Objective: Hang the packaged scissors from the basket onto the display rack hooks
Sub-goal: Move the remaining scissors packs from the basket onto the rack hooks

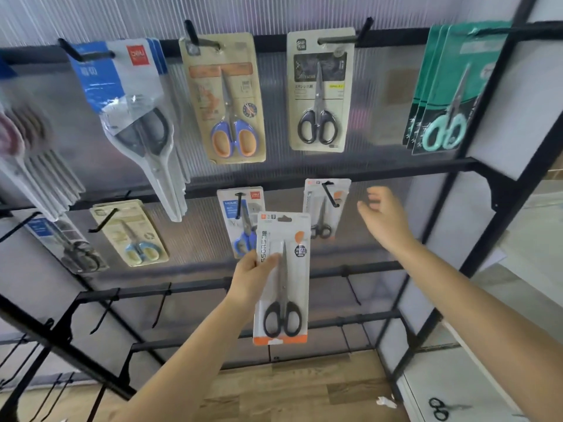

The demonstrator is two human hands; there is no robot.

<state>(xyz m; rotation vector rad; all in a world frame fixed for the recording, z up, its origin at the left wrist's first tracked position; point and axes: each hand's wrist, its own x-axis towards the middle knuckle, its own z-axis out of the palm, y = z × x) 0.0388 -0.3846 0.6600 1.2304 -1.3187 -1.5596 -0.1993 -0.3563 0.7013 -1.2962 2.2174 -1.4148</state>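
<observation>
My left hand (pixel 251 277) grips a white and orange pack of black-handled scissors (pixel 283 287) by its left edge, upright in front of the display rack (pixel 304 178). Its hang hole sits below and left of a middle-row hook (pixel 330 193) that carries a matching pack (pixel 324 208). My right hand (pixel 384 220) hovers open, fingers relaxed, just right of that hook, touching nothing. The basket is out of view.
The top row holds blue-white, beige, and teal scissor packs (pixel 441 92). The middle row has a blue pack (pixel 243 223) and a beige pack (pixel 131 233). Bare hooks (pixel 353 289) jut from the lower bars. A loose pair of scissors (pixel 440 408) lies on the white surface at bottom right.
</observation>
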